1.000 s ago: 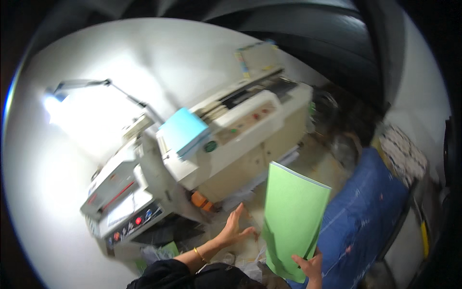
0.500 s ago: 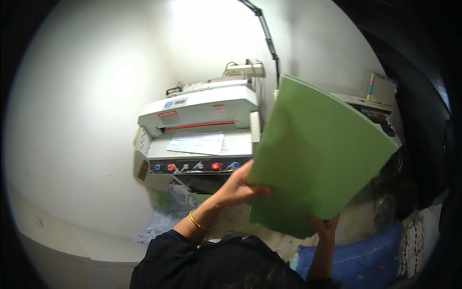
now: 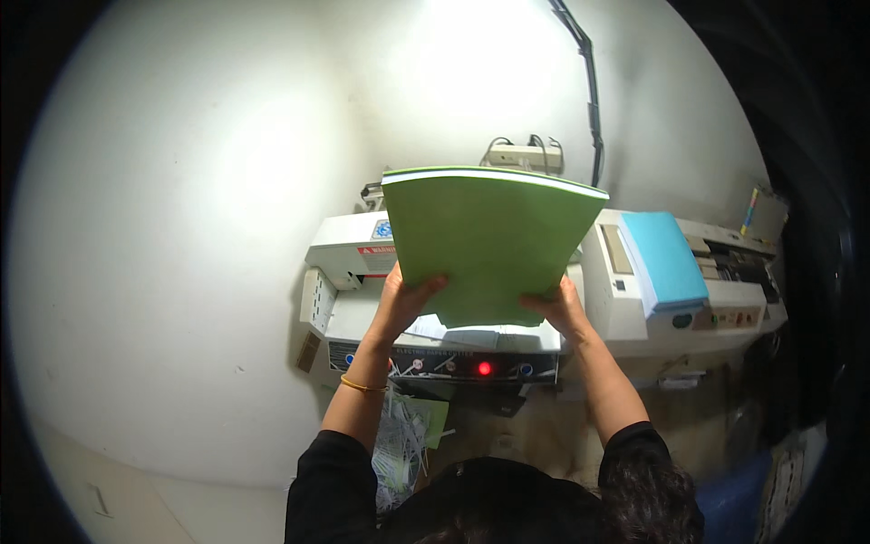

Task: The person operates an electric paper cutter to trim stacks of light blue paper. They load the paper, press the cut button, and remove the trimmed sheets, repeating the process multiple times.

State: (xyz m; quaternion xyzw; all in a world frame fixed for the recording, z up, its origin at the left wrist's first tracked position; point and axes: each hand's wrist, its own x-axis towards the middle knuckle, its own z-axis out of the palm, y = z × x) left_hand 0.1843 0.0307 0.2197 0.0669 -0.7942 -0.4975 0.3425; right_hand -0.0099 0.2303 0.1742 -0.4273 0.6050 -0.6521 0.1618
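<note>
A thick stack of green-covered paper (image 3: pixel 494 240), with white sheets showing along its far edge, is held up by both hands. My left hand (image 3: pixel 406 297) grips its near left side, thumb on top. On the near right side my right hand (image 3: pixel 560 308) holds it the same way, thumb on the cover. The fingers of both hands are mostly hidden under the stack. Behind and below it stands a white electric paper cutter (image 3: pixel 344 313), largely covered by the stack. Some white paper (image 3: pixel 462 334) lies on the cutter's bed.
To the right, a blue-covered stack (image 3: pixel 666 258) rests on another white machine (image 3: pixel 625 317). Shredded paper strips (image 3: pixel 394 453) hang in a heap below the cutter. A power strip (image 3: pixel 526 156) and a black lamp arm (image 3: pixel 591 91) are at the back wall. A lit red button (image 3: pixel 485 368) shows on the cutter's front panel.
The green stack has swung left from the right side and levelled out over the cutter. My right hand has moved up to its right side. The blue stack has come into view.
</note>
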